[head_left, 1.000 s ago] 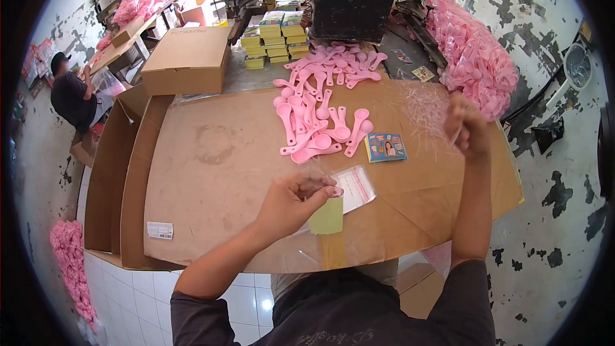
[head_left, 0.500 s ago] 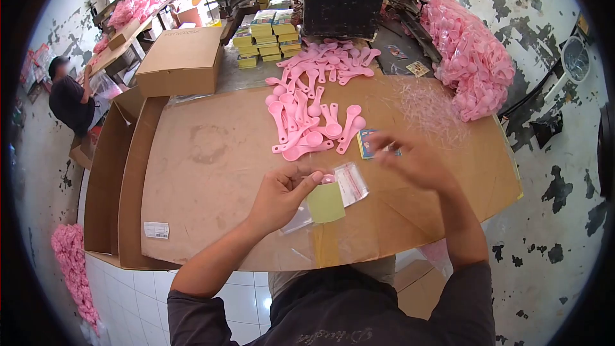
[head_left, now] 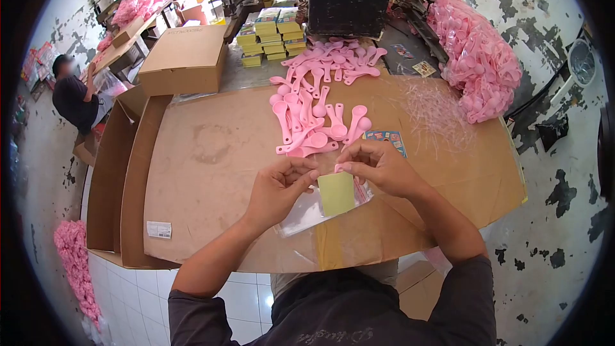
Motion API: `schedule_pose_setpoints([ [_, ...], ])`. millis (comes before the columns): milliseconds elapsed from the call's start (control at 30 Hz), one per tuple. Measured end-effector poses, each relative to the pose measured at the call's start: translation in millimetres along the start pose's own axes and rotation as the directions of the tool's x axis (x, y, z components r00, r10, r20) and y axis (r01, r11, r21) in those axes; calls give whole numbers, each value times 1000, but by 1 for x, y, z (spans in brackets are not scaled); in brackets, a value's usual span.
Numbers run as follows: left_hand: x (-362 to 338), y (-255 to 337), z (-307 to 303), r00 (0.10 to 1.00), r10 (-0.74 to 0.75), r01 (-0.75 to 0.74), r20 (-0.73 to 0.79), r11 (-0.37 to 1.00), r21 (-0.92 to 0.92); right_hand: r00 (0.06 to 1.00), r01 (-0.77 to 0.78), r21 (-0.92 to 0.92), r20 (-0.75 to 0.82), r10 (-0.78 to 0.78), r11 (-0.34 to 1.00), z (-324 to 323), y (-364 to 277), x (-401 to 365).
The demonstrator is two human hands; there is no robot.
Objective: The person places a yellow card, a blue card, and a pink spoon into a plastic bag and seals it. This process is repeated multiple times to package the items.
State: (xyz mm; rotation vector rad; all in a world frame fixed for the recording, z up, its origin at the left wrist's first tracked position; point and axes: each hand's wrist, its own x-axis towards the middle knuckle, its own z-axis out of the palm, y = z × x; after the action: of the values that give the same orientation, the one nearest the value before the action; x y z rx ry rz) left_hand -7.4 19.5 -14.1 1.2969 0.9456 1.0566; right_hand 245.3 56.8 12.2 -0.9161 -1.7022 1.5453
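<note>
My right hand (head_left: 381, 166) pinches the end of a pink measuring spoon (head_left: 339, 168) just above a yellow-green card (head_left: 336, 195). Most of that spoon is hidden behind the card. At the card's upper left corner, my left hand (head_left: 282, 189) has thumb and fingertips drawn together and appears to grip the edge. Below the card lies a clear plastic bag (head_left: 301, 216), partly covered by it. A stack of small clear packets with a red strip (head_left: 364, 193) shows under my right hand. Beyond my hands lies a pile of pink measuring spoons (head_left: 306, 118).
Blue printed cards (head_left: 391, 140) lie behind my right hand. Card stacks (head_left: 269, 35) and a closed carton (head_left: 182, 57) stand farther back. Bagged pink spoons (head_left: 477, 57) are heaped at right, near plastic strips (head_left: 439, 109). An open box (head_left: 118, 186) borders the left; another person (head_left: 77, 96) works beyond.
My right hand has come in from the right to pinch the pink spoon's end above the card. My left hand has shifted from the spoon to the card's left corner.
</note>
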Motion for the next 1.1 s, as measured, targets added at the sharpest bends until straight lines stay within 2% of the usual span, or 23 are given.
schedule_pose_setpoints([
  [167, 3, -8, -3, 998, 23, -19, -57, 997, 80, 999, 31, -10, -40, -31, 999, -1, 5, 3],
  [233, 4, -9, 1, 997, 57, -55, -50, 997, 50, 998, 45, -39, -49, -47, 998, -6, 15, 3],
  [333, 4, -11, 2, 997, 66, -64, -40, 997, 35, 998, 69, -177, 24, -66, 982, -9, 16, 1],
  [433, 4, -12, 2, 997, 61, -61, -48, 998, 7, 998, 55, -157, 32, -51, 986, -6, 9, 0],
  [533, 4, -10, 2, 995, 92, -92, -48, 996, 9, 995, 65, 35, -79, -62, 997, 0, 14, 1],
  [667, 0, -3, 3, 987, 156, -152, -47, 985, 81, 993, 110, 35, -46, -108, 993, -3, 13, 0],
  [767, 1, -11, -8, 960, 280, -280, 33, 937, 210, 988, 153, -24, -18, -153, 988, -9, 17, -1],
  [833, 2, -9, -10, 960, 277, -281, 48, 935, 216, 982, 189, -31, -4, -189, 982, -13, 22, -1],
  [933, 3, -10, -12, 959, 277, -282, 54, 939, 199, 978, 210, -234, 42, -206, 949, -16, 11, -3],
  [1033, 2, -7, -10, 969, 245, -246, 28, 954, 169, 979, 201, -138, 34, -199, 970, -16, 7, -5],
  [1100, 3, -6, -9, 977, 213, -212, 6, 970, 119, 980, 198, -167, 31, -196, 966, -16, 7, -6],
])
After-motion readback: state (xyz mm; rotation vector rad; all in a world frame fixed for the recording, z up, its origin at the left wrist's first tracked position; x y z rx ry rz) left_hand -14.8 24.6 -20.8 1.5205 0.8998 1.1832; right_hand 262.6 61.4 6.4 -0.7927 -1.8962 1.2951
